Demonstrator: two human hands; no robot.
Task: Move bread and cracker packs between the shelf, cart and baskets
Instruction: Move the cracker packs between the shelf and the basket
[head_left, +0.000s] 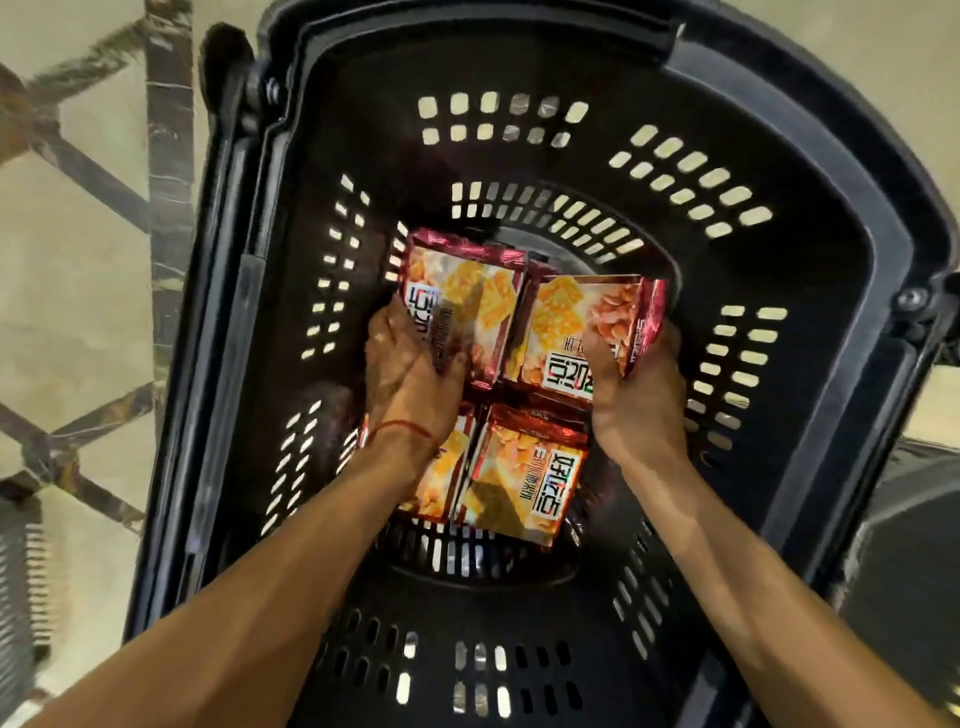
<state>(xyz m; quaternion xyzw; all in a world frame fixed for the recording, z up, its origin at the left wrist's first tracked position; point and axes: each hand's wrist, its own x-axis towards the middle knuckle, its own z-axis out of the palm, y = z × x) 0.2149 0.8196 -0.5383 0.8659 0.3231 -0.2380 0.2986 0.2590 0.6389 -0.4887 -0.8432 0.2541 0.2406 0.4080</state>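
A large black perforated plastic basket (852, 244) is holding four glossy red-and-orange cracker packs on its bottom, the near-right pack (519, 478) lying flat beside its neighbour. The left hand (405, 374) is gripping the far-left pack (467, 291) along its near edge, while the right hand (639, 395) is clamping the tilted far-right pack (576, 322). Whether these two are going in or coming out I cannot tell; either way the next move is likely calling for a firm, level hold clear of the walls.

Shop, black shopping basket (519, 62), cracker packs (524, 483)
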